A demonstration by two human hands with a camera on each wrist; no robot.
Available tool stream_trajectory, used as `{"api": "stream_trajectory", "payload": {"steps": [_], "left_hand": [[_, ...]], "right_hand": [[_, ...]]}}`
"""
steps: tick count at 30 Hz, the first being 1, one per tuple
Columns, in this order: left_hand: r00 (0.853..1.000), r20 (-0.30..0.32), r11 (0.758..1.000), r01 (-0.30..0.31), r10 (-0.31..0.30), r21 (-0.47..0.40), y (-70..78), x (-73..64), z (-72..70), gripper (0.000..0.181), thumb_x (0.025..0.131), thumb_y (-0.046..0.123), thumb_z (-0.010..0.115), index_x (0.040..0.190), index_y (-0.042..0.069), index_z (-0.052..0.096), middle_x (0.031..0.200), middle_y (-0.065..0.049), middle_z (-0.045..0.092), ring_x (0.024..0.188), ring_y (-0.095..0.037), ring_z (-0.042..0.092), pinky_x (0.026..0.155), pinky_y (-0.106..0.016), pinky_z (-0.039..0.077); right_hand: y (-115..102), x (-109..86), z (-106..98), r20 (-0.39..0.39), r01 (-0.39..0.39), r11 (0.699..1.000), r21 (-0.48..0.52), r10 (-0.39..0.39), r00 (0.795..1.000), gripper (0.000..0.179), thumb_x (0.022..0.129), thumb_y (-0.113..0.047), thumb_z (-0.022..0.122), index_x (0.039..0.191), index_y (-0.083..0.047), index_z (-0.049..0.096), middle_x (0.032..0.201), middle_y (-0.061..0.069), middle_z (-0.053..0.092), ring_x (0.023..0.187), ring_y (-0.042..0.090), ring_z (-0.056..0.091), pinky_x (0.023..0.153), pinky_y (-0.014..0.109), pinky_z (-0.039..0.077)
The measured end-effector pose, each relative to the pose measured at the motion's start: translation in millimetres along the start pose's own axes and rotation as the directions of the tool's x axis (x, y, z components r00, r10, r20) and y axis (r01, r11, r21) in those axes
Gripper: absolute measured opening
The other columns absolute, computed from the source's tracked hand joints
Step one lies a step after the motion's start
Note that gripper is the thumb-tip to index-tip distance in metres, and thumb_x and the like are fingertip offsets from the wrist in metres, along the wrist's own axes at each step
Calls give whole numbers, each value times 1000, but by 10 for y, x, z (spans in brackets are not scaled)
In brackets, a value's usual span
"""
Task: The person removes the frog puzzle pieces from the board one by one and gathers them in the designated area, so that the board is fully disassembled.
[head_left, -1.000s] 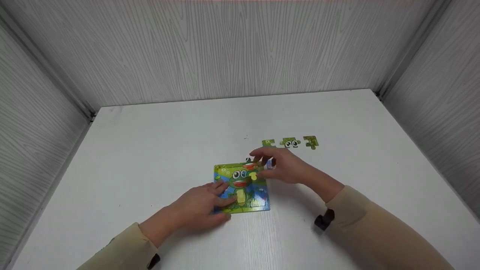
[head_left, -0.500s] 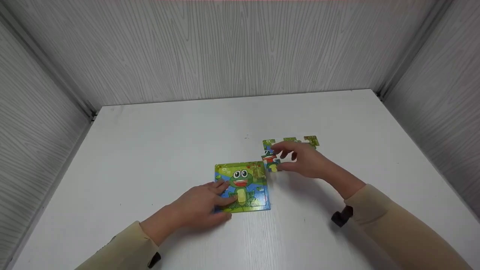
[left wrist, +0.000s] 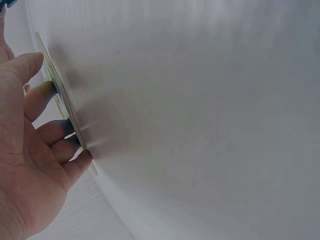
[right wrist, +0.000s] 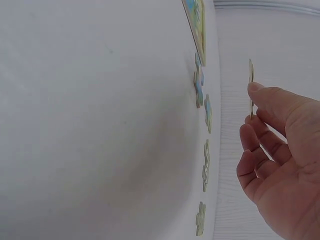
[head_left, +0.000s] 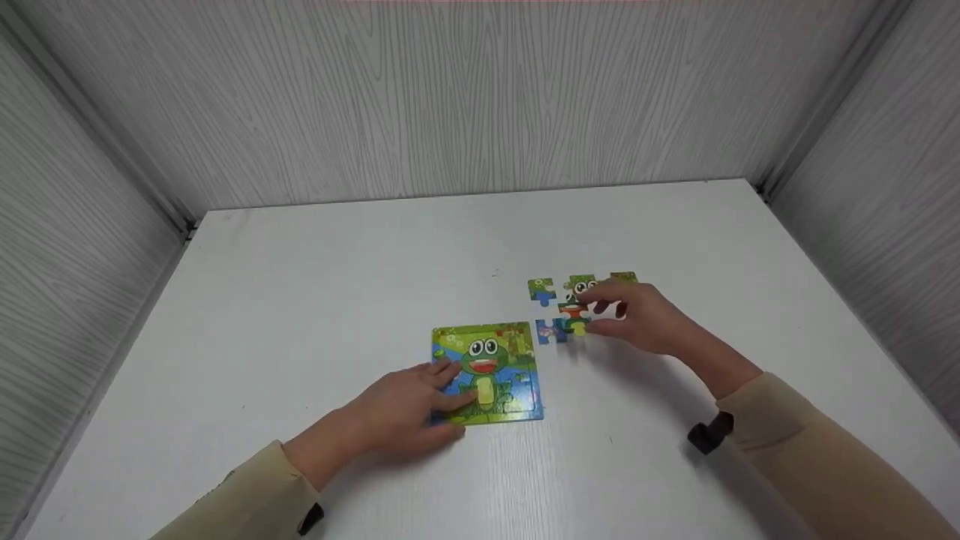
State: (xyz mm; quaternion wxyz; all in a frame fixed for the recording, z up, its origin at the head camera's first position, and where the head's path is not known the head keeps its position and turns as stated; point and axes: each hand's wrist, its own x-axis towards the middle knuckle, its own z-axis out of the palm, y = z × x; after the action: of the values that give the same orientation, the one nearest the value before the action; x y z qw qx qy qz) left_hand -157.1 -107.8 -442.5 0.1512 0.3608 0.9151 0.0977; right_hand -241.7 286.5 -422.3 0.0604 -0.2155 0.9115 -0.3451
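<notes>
A square frog jigsaw puzzle (head_left: 521, 386) lies flat on the white table. My left hand (head_left: 397, 412) rests on its left side, fingertips on the picture and thumb by the lower edge. My right hand (head_left: 645, 319) pinches a jigsaw piece (head_left: 574, 313) with a red mouth and yellow belly, to the right of the puzzle. In the right wrist view that piece (right wrist: 251, 72) stands edge-on between thumb and fingers, raised off the table. Below it in the head view lies a blue-purple piece (head_left: 547, 331), partly covered.
Behind the right hand, a row of loose pieces lies on the table: a green-blue corner (head_left: 541, 290), one with frog eyes (head_left: 581, 281) and another green one (head_left: 623, 277), partly hidden by the hand. Grey wood-grain panels (head_left: 465, 97) enclose the table at back and sides.
My right hand has moved right with the pinched piece, from over the puzzle's upper right corner to beside it, near the loose pieces. The left hand stays on the puzzle.
</notes>
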Motion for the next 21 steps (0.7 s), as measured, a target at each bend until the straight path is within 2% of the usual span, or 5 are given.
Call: {"api": "stream_trajectory", "payload": {"steps": [10,21], "left_hand": [[1000,-5,1000,-8,8,-9,8,3,-8,56,105,55,56,156,29,57,168,-14,36,158,-33,30,123,-53,34],[999,-33,999,-43,43,-17,-26,6,12,56,105,54,56,153,25,60,166,-18,39,156,-35,33,122,-54,35]], "right_hand": [[216,-107,-91,-24,-57,998,-6,57,998,38,96,-16,81,133,-16,75,128,2,69,110,23,63,89,41,51],[332,-166,-88,-24,-71,997,-17,71,997,38,96,-16,79,133,-15,73,126,4,70,109,25,63,86,39,53]]}}
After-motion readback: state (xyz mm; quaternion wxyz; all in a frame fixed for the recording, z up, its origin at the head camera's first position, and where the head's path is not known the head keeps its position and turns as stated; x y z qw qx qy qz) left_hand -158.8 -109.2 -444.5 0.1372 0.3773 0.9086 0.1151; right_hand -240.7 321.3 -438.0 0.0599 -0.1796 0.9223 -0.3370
